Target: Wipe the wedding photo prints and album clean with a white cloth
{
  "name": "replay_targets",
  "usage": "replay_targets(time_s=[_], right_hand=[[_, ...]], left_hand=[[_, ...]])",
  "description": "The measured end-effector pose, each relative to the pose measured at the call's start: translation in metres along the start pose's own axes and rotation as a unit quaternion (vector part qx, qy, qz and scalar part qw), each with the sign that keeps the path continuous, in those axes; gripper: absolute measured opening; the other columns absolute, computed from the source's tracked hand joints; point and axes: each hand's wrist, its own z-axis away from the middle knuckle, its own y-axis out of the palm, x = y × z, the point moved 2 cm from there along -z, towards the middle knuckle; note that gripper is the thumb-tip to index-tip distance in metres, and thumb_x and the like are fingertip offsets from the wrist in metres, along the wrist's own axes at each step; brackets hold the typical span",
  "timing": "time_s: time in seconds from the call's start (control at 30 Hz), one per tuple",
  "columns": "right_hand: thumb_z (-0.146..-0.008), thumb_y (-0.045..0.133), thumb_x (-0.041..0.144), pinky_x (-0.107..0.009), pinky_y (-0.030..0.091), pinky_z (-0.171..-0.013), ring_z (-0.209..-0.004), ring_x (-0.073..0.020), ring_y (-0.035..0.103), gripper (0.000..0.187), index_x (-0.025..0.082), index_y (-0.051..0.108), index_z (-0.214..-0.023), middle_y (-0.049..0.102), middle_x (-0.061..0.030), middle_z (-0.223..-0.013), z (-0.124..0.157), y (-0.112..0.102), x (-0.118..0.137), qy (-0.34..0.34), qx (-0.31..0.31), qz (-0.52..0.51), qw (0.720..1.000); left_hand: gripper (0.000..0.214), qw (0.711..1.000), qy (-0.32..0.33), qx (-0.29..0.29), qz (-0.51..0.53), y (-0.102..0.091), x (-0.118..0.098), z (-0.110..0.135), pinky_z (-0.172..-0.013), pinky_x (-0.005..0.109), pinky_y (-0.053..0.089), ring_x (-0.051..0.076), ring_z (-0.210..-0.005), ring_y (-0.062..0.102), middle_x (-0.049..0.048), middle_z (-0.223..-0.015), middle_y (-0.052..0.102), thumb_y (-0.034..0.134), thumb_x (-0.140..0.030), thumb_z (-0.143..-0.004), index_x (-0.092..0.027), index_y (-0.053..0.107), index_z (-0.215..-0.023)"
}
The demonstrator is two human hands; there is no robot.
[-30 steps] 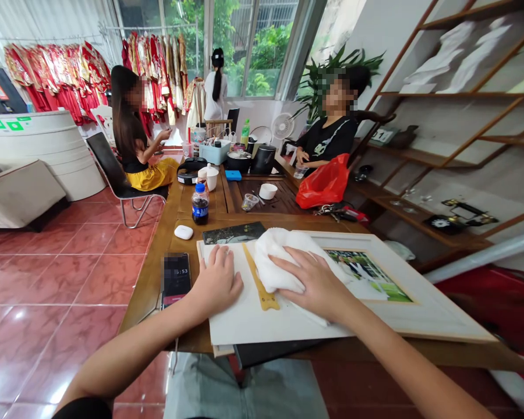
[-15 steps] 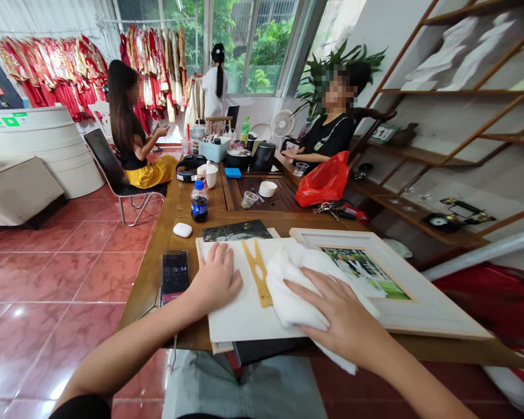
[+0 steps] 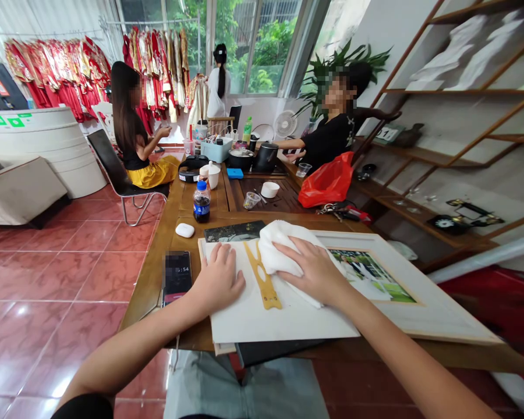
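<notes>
Okay, from my end the left hand [image 3: 218,279] is spread flat on a white mat board [image 3: 283,320], fingers fanned and pressing down, just beside a yellow forked plastic template [image 3: 264,285] that lies on the board. The right hand [image 3: 317,270] is spread too, palm down on a bunched white cloth [image 3: 277,244], pinching nothing that I can make out, and that cloth sits on the board's upper edge, right next to the template. The board itself rests on the wooden table [image 3: 151,291], overlapping the left side of a cream-matted framed photo [image 3: 367,273] and sitting on a black folder [image 3: 271,352] at the near edge. Left of the board there's a smartphone [image 3: 177,276] lying face up, with a white earbud case [image 3: 184,230] above it and a cola bottle [image 3: 202,202] further along. Across the table, a red plastic bag [image 3: 325,186] slumps beside a bunch of keys [image 3: 332,209]. A seated co-worker in black [image 3: 329,137] has both arms out over the far table, another in a yellow skirt [image 3: 148,171] sits on a black chair, and a third stands by the window [image 3: 218,81], past racks of red embroidered garments [image 3: 56,75].
</notes>
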Motion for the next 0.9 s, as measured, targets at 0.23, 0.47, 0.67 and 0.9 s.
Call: replay_targets(time_s=[0.23, 0.47, 0.67, 0.9], right_hand=[[-0.09, 0.055, 0.053, -0.057, 0.04, -0.102, -0.134, -0.0377, 0.046, 0.06, 0.03, 0.052, -0.146, 0.049, -0.0169, -0.147, 0.061, -0.002, 0.008, -0.039, -0.025, -0.001, 0.999], [-0.086, 0.059, 0.053, -0.058, 0.042, -0.101, -0.132, -0.0389, 0.049, 0.063, 0.032, 0.053, -0.145, 0.05, -0.0162, -0.148, 0.085, -0.004, 0.008, -0.05, -0.018, 0.005, 0.999], [-0.088, 0.057, 0.055, -0.056, 0.043, -0.101, -0.131, -0.0382, 0.049, 0.062, 0.03, 0.054, -0.145, 0.051, -0.0168, -0.146, 0.047, -0.003, 0.001, -0.017, 0.002, 0.001, 1.0], [-0.091, 0.053, 0.054, -0.056, 0.044, -0.099, -0.129, -0.0385, 0.05, 0.06, 0.026, 0.055, -0.144, 0.052, -0.0174, -0.144, -0.008, -0.002, -0.001, 0.023, 0.016, 0.003, 1.0]], left_hand=[[0.044, 1.0, 0.001, -0.004, 0.0, 0.0, 0.0, -0.001, -0.11, 0.059, 0.039, 0.036, -0.148, 0.025, 0.0206, -0.154, 0.037, 0.041, -0.031, -0.099, -0.012, 0.042, -0.139], [0.044, 1.0, 0.007, -0.001, 0.003, 0.0, 0.001, -0.001, -0.11, 0.06, 0.038, 0.036, -0.149, 0.025, 0.0206, -0.153, 0.037, 0.04, -0.031, -0.099, -0.014, 0.042, -0.139], [0.042, 1.0, 0.002, 0.003, 0.0, -0.001, 0.001, 0.0, -0.109, 0.061, 0.039, 0.037, -0.149, 0.024, 0.0207, -0.154, 0.037, 0.04, -0.031, -0.099, -0.013, 0.042, -0.138], [0.043, 1.0, -0.003, 0.01, -0.01, -0.003, -0.001, 0.0, -0.111, 0.059, 0.039, 0.037, -0.149, 0.024, 0.021, -0.154, 0.037, 0.042, -0.031, -0.1, -0.011, 0.042, -0.138]])
